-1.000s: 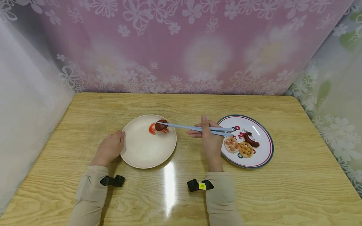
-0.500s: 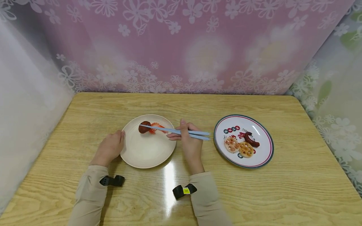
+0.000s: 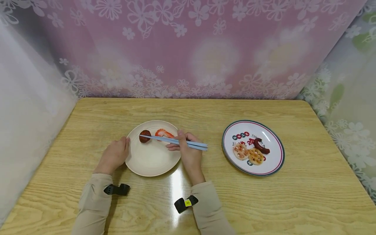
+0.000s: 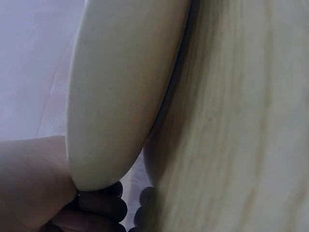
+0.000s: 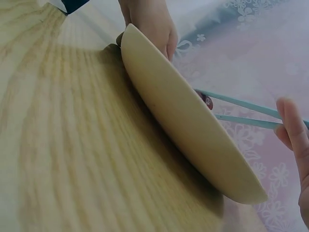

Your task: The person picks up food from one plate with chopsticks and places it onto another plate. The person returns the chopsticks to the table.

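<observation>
My left hand (image 3: 113, 155) grips the left rim of a cream plate (image 3: 151, 166), thumb at the edge and fingers curled under it in the left wrist view. In my right hand (image 3: 189, 155) are light blue chopsticks (image 3: 194, 144), pointing left over the plate. Their tips are at a dark brown, round meatball-like piece (image 3: 145, 139) on the plate's upper left. The right wrist view shows the two chopsticks spread apart, partly hidden behind the plate wall (image 5: 178, 121). An orange-red shrimp (image 3: 163, 133) lies right of the brown piece, partly behind the chopsticks.
To the right stands a white plate (image 3: 270, 168) with a blue-green rim and printed characters. It holds two lotus root slices (image 3: 255, 156) and a curved dark red sausage piece (image 3: 261, 147). A pink flowered curtain (image 3: 188, 58) hangs behind the wooden table (image 3: 311, 195).
My right hand and the chopsticks have moved left, carrying the brown piece from above the shrimp to the cream plate's upper left. My left hand stays at the rim.
</observation>
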Tool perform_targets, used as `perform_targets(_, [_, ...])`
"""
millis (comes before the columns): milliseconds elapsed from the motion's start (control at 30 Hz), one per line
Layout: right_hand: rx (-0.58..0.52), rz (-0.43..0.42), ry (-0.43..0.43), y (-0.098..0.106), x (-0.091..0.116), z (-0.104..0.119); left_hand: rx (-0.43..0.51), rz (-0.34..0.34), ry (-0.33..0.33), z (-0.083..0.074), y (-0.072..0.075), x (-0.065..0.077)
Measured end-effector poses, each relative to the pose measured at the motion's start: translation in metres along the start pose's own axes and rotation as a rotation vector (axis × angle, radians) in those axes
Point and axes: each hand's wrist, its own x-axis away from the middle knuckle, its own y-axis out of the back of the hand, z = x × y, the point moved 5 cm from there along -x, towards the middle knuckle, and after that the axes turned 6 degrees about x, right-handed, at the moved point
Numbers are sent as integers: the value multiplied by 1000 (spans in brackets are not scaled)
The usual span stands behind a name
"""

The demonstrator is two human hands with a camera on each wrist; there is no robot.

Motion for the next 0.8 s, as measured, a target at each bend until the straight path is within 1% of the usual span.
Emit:
perform_targets(133, [-15, -4, 0, 1, -1, -14, -5, -2, -3, -1, 0, 0])
perform_targets(300, [-15, -2, 29, 1, -3, -20, -1, 9, 6, -1, 0, 0])
perform_targets(433, [-9, 6, 51, 2, -4, -20, 2, 11, 10, -1, 1, -1])
perform_targets(667, [-2, 31, 98, 4, -4, -18, -2, -36, -21, -2, 2, 1])
perform_targets(800, [15, 52, 112, 3, -3, -15, -2, -39, -25, -2, 2, 1])
